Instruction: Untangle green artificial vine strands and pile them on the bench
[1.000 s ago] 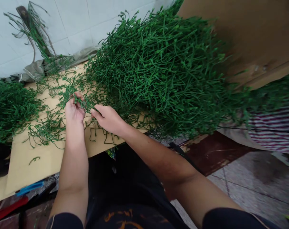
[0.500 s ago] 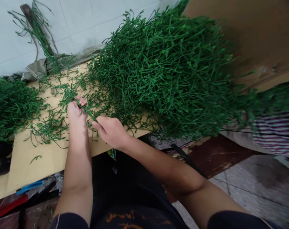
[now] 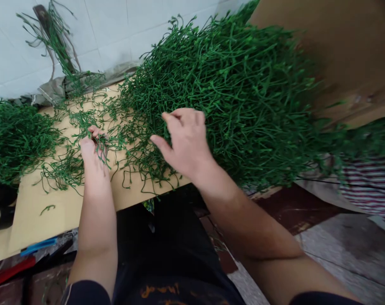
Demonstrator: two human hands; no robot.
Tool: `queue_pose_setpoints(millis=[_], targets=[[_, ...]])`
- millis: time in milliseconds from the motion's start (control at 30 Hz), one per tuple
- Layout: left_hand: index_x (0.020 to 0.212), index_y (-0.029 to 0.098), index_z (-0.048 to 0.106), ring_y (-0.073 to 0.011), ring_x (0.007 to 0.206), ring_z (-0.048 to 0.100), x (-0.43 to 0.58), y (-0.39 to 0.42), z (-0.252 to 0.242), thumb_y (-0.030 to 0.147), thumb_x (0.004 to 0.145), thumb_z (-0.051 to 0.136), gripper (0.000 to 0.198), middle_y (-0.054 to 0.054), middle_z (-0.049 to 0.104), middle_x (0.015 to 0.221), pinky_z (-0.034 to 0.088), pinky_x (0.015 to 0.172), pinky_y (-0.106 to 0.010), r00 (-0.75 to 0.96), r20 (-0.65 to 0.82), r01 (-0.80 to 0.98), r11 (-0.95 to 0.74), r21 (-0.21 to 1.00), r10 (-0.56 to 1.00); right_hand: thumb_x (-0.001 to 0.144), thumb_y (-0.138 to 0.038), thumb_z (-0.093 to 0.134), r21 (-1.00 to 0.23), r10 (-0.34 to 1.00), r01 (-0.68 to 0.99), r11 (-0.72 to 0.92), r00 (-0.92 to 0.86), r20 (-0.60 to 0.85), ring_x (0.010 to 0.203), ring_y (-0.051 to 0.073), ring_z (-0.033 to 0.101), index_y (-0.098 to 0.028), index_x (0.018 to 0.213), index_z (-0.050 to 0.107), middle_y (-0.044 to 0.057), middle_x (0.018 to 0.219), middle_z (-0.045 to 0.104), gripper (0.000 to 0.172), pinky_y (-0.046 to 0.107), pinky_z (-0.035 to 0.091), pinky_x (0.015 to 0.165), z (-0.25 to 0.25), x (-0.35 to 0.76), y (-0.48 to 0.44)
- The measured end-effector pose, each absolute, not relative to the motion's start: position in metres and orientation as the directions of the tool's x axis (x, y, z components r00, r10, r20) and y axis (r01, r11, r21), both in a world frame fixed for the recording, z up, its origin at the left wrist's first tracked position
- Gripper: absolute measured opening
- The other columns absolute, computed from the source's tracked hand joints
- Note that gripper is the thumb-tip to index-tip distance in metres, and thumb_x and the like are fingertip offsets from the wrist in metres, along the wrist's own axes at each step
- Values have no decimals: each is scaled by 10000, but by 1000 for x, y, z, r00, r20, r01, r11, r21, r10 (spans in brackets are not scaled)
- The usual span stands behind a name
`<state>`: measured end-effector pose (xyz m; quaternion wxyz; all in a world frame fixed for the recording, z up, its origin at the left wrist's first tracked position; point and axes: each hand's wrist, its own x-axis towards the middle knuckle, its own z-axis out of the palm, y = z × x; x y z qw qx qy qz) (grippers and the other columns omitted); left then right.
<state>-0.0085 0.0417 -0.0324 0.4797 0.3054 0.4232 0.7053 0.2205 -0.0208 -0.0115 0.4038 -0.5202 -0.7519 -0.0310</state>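
Note:
My left hand (image 3: 92, 143) is closed round a small bunch of thin green stems (image 3: 102, 148), over the left part of the tan board (image 3: 65, 212). Stems stick out on both sides of its fist. My right hand (image 3: 186, 140) is raised at the left side of a large heap of green stems (image 3: 249, 101), thumb and fingers apart, nothing seen between them. Loose stems (image 3: 62, 171) lie scattered on the board round my left hand. The palm side of my right hand is hidden.
Another green heap (image 3: 17, 140) lies at the far left. Behind the board stand a tiled wall (image 3: 110, 25) and a dark upright piece (image 3: 48, 29) hung with stems. A brown panel (image 3: 347, 55) rises at right; blue (image 3: 38, 245) and red (image 3: 13, 271) items are below left.
My right hand has let go of the stems near my left hand, moved right to the large heap and opened. My left hand has shifted slightly left with its bunch.

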Motion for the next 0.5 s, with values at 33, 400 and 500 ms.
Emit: queue_pose_setpoints(millis=[33, 400, 500], targets=[[580, 204, 410, -104, 524, 414, -4, 39, -29, 63, 769, 406, 236, 11, 423, 583, 407, 656, -252, -319, -17, -524, -161, 837, 948, 827, -569, 403, -387, 779, 786, 482, -182, 601, 960, 271, 454, -118, 987, 588, 168, 981, 543, 513, 426, 383, 780, -11, 211, -21], [609, 182, 407, -59, 428, 317, 17, 19, -17, -9, 797, 280, 296, 31, 403, 548, 338, 468, -179, -177, -77, -763, -87, 640, 981, 898, -228, 337, -409, 752, 632, 659, -554, 356, 785, 173, 454, -131, 806, 619, 74, 793, 601, 312, 312, 291, 716, -13, 160, -33], [605, 192, 404, -71, 426, 297, 11, 21, -21, 7, 787, 304, 278, 33, 367, 517, 327, 465, -194, -180, -82, -716, -73, 695, 980, 881, -226, 369, -374, 696, 588, 717, -572, 434, 762, 171, 423, -131, 759, 616, 74, 742, 591, 292, 316, 265, 693, -16, 166, -50]])
